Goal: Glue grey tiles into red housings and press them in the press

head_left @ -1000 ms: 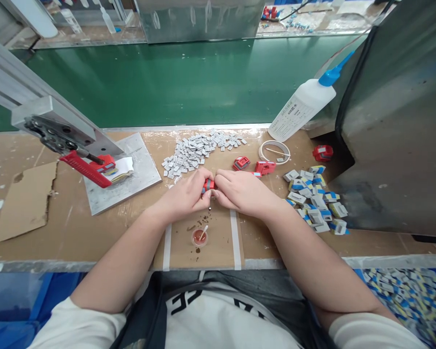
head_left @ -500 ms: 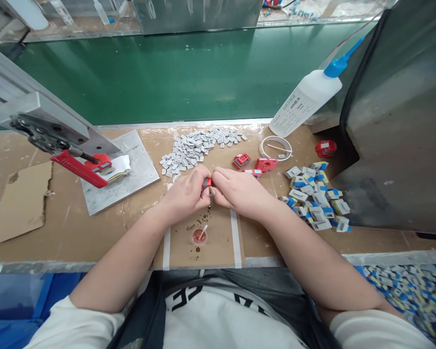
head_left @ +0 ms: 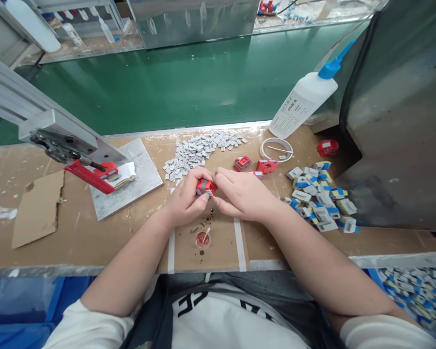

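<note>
My left hand and my right hand meet over the middle of the cardboard-covered bench, both pinching a small red part with a grey core. Its top face shows between my fingertips. Just below my hands sits a tiny cup of reddish glue with a stick in it. A heap of small grey cores lies behind my hands. Two loose red parts rest to the right of the heap.
A pile of white, blue and yellow parts lies at right, near a tape ring, a white glue bottle with blue nozzle and another red part. A red-handled toggle press stands on a metal plate at left. A green conveyor belt runs behind.
My fingers have shifted on the red part, which now shows more of its top face. The view has tilted slightly; my hands stay in the same spot.
</note>
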Motion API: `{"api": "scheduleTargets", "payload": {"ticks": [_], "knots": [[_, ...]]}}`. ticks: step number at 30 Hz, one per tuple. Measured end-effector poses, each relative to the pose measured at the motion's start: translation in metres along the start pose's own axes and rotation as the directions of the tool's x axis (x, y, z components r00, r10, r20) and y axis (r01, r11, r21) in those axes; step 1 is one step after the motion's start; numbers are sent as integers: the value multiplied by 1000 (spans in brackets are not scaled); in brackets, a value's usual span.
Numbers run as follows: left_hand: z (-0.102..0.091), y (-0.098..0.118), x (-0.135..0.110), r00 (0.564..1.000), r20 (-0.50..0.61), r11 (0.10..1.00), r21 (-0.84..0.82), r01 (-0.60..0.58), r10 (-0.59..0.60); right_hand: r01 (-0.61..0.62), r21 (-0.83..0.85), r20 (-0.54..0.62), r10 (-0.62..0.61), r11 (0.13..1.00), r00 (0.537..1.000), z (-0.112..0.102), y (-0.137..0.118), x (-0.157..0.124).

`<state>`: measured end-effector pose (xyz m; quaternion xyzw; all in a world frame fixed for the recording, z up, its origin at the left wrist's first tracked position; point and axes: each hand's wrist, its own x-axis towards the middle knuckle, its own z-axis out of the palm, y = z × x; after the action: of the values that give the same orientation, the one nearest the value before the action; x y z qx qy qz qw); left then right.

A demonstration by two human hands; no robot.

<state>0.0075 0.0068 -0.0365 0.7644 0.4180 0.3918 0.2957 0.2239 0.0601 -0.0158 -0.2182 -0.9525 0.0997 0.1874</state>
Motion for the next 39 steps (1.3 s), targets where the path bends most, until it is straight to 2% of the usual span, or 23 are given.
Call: {"api": "scheduleTargets", "payload": {"ticks": [7,11,14,16,19,21,22,24,26,28,32,34,35,37,38,39], "knots": [[2,-7,4,989,-41,966,-210,-150,144,31,-50,-81,-35,998,996,2,-5,-2],[4,-5,5,994,-56,912,-395,-109,95,37,-27,-105,-40,999,994,4,-8,0],[6,-3,8,999,-45,828,-559,-40,18,31,12,-167,-29,999,986,-7,-6,0],[7,-2,10,998,-36,794,-608,11,-42,-58,62,-237,71,996,969,-25,-2,-8],[7,0,12,990,-18,778,-620,99,-140,-322,141,-301,351,936,887,-60,6,-42],[6,2,13,987,-16,785,-609,115,-158,-483,87,-247,489,871,837,-79,10,-77],[5,4,13,989,-24,796,-596,105,-149,-533,14,-194,525,846,828,-84,11,-95],[4,9,14,991,-43,827,-556,83,-129,-565,-161,-93,557,809,825,-85,14,-128],[2,15,14,991,-56,861,-503,77,-121,-539,-290,-23,558,790,830,-76,15,-147],[1,24,13,990,-71,894,-442,76,-119,-495,-374,38,546,784,837,-62,14,-151],[-3,51,4,993,-82,945,-322,54,-85,-427,-472,101,528,771,843,-48,10,-138],[-5,69,-8,993,-64,962,-262,76,-96,-452,-392,64,514,801,856,-48,9,-132],[-6,78,-15,992,-59,970,-224,96,-112,-478,-278,23,503,833,864,-49,8,-130],[-5,95,-31,986,-59,979,-144,145,-154,-506,135,-81,519,852,851,-48,3,-125],[-4,103,-39,982,-65,979,-113,169,-177,-469,401,-109,550,787,828,-46,-2,-122],[-3,109,-47,977,-73,977,-88,192,-199,-393,648,-100,585,652,805,-43,-9,-117]]}}
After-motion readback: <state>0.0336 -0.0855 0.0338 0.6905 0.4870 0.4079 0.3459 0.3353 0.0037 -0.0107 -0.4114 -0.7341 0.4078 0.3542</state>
